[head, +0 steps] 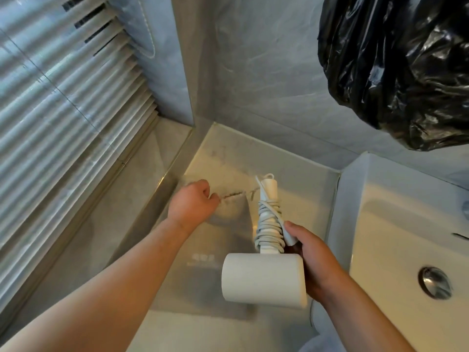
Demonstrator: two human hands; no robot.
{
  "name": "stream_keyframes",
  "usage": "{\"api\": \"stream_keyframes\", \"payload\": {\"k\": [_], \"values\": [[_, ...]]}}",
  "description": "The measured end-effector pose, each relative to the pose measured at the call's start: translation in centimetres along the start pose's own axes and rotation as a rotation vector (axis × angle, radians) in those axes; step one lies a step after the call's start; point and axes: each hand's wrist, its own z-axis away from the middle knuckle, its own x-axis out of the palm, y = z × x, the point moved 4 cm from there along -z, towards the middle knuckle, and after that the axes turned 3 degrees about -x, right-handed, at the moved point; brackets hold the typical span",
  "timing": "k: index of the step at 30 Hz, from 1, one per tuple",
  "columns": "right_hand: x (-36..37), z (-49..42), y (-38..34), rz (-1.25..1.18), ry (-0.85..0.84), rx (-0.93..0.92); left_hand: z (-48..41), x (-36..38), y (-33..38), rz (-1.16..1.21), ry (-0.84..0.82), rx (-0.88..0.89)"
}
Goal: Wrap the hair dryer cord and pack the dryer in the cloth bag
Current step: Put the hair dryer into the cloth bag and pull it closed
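A white hair dryer (264, 279) hangs over the counter with its barrel toward me and its handle pointing away. The white cord (269, 224) is wound in several turns around the handle. My right hand (314, 260) grips the dryer where handle meets barrel and pins the plug end against it. A grey cloth bag (203, 270) lies flat on the counter beneath the dryer. My left hand (193, 201) pinches the bag's far rim by its drawstring and lifts it a little.
A white sink (396, 237) with a metal drain (435, 282) borders the counter on the right. A black plastic bag (396, 64) hangs at the upper right. Window blinds (63, 110) fill the left side, and marble walls close off the back corner.
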Motion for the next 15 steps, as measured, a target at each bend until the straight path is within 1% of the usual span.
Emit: {"api": "stream_keyframes", "payload": {"k": [6, 8, 10, 12, 13, 15], "values": [[-1.6, 2.7, 0.0, -0.03, 0.057, 0.018, 1.3, -2.0, 7.0, -0.241, -0.075, 0.367], [-2.3, 3.8, 0.0, -0.061, 0.075, 0.023, 2.5, -1.7, 9.3, -0.335, -0.098, 0.575], [-3.3, 5.0, 0.1, -0.098, 0.082, 0.025, 4.3, -1.2, 11.2, -0.421, -0.101, 0.854], [-4.6, 6.3, 0.1, -0.138, 0.07, 0.019, 5.9, -1.2, 12.5, -0.436, 0.007, 1.13], [-5.3, 7.0, 0.1, -0.153, 0.065, 0.012, 6.4, -1.5, 13.1, -0.447, 0.072, 1.237], [-6.5, 8.2, 0.3, -0.169, 0.052, 0.001, 7.4, -2.3, 14.3, -0.486, 0.15, 1.382]]}}
